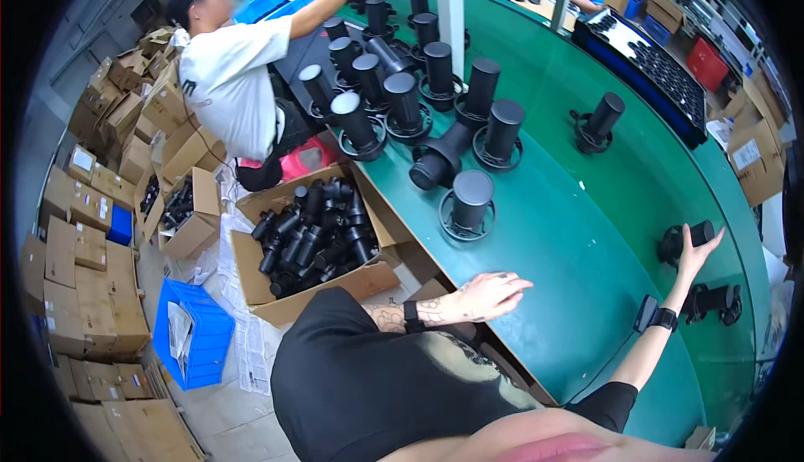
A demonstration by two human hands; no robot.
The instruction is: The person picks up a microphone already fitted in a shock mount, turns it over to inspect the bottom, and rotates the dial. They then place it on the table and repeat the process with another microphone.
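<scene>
My left hand (494, 296) is over the near edge of the green table, its fingers loosely stretched out and nothing in it. To the right, my right hand (693, 252) reaches over the green belt with thumb and fingers spread in a V. Behind that V lies a black cylindrical part (672, 246), partly hidden by the hand; whether they touch I cannot tell. Nearer to me, another black cylindrical part (712, 298) lies on its side. Beyond my left hand stands a black cylinder with a ring base (471, 202).
Several more black cylinders (404, 103) crowd the table's far left. A cardboard box (322, 294) full of black parts stands left of the table, near a blue crate (219, 340). A co-worker in white (230, 85) reaches over the table. A metal post (450, 18) rises there.
</scene>
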